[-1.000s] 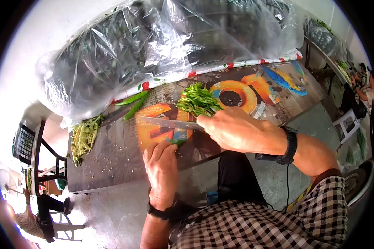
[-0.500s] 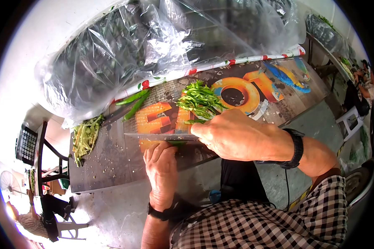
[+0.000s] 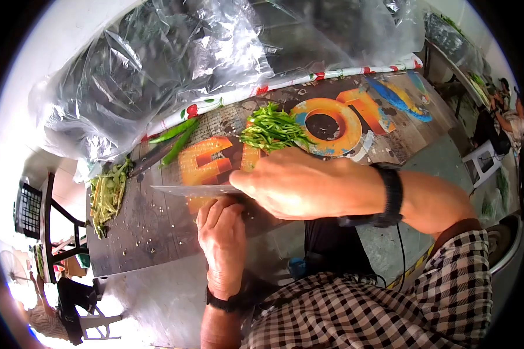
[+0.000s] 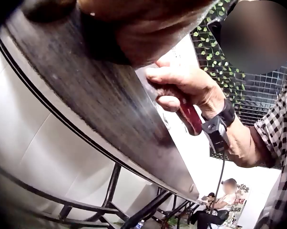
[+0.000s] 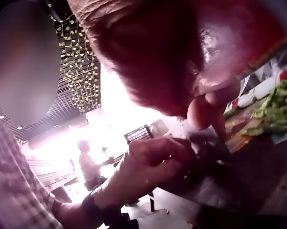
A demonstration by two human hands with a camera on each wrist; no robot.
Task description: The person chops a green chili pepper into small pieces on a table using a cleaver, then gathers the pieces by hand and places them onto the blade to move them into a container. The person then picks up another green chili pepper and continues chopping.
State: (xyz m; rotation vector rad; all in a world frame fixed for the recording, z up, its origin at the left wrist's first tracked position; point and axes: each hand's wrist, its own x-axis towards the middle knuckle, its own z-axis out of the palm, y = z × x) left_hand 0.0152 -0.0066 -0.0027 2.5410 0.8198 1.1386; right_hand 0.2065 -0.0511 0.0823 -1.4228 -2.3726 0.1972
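My right hand (image 3: 314,183) grips a knife (image 3: 195,190) by its red handle (image 4: 190,114), the blade pointing left across the table. Directly below the blade, my left hand (image 3: 222,244) rests at the table's near side with its fingers bent down over a green pepper. That pepper is now mostly hidden by the fingers and the knife. Beyond the right hand lies a heap of thin green pepper strips (image 3: 276,129). Two whole long green peppers (image 3: 179,144) lie farther back to the left.
Pale green pepper scraps (image 3: 108,192) are piled at the table's left end, with loose seeds nearby. Clear plastic sheeting (image 3: 157,75) covers a bulky mass along the back. The printed tabletop (image 3: 157,232) ends close to my lap. Other people sit at far left and right.
The knife and right hand have come left and nearer to me, the blade now right above the left fingers. Less of the green pepper shows. My left hand stays nearly in place.
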